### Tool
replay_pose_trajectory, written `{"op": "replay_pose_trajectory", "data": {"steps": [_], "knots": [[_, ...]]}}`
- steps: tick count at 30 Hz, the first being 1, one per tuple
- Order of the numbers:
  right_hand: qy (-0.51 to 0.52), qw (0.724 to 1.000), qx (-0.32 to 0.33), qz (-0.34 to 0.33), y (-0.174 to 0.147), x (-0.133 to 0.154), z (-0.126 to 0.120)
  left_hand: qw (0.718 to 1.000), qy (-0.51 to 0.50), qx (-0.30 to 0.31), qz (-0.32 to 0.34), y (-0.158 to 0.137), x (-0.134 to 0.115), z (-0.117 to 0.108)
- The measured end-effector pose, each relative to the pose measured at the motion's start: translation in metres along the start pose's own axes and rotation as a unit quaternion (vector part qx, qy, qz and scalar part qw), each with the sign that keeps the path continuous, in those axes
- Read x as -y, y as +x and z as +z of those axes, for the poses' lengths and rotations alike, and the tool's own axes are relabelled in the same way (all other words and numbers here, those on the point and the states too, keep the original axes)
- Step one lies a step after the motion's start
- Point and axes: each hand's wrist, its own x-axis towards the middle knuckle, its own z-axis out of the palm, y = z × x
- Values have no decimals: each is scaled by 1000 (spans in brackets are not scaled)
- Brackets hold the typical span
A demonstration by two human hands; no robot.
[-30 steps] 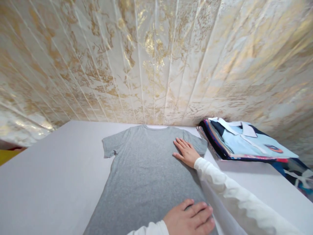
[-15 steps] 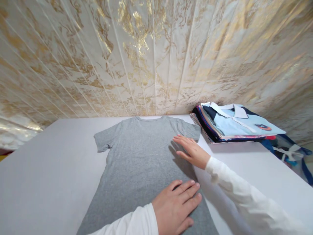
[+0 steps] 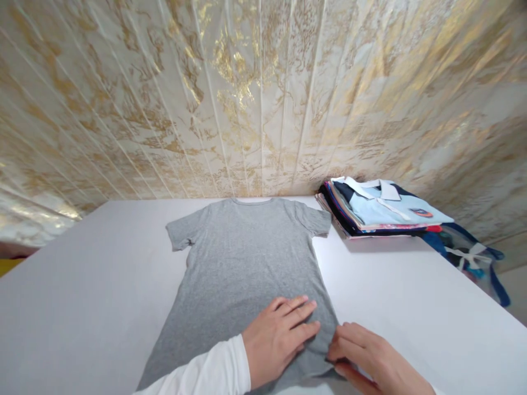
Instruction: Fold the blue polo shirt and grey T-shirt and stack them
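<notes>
A grey T-shirt [image 3: 242, 263] lies spread flat on the white table [image 3: 90, 285], collar toward the wall. My left hand [image 3: 280, 343] rests palm down on the shirt's lower right part, fingers spread. My right hand [image 3: 373, 359] is at the shirt's lower right edge, its fingertips touching or pinching the hem; the grip itself is hard to make out. Both arms wear white sleeves.
A stack of folded clothes [image 3: 379, 211], a light blue polo on top, sits at the back right of the table. A bag with blue straps [image 3: 473, 255] hangs past the right edge. A gold-and-white panelled wall [image 3: 263, 93] stands directly behind.
My right hand has slid from the shirt's right shoulder down to the lower right hem. My left hand has stayed flat on the lower shirt.
</notes>
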Motion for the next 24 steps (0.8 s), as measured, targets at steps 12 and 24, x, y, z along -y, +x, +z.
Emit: {"op": "replay_pose_trajectory", "data": {"steps": [12,24], "knots": [[-75,996,17,-47,-3,1,-3,999,-13,-27,-37,-21,-17,17],[-47,997,14,-63,-14,-12,-8,997,-14,-70,-4,-25,-14,22]]}}
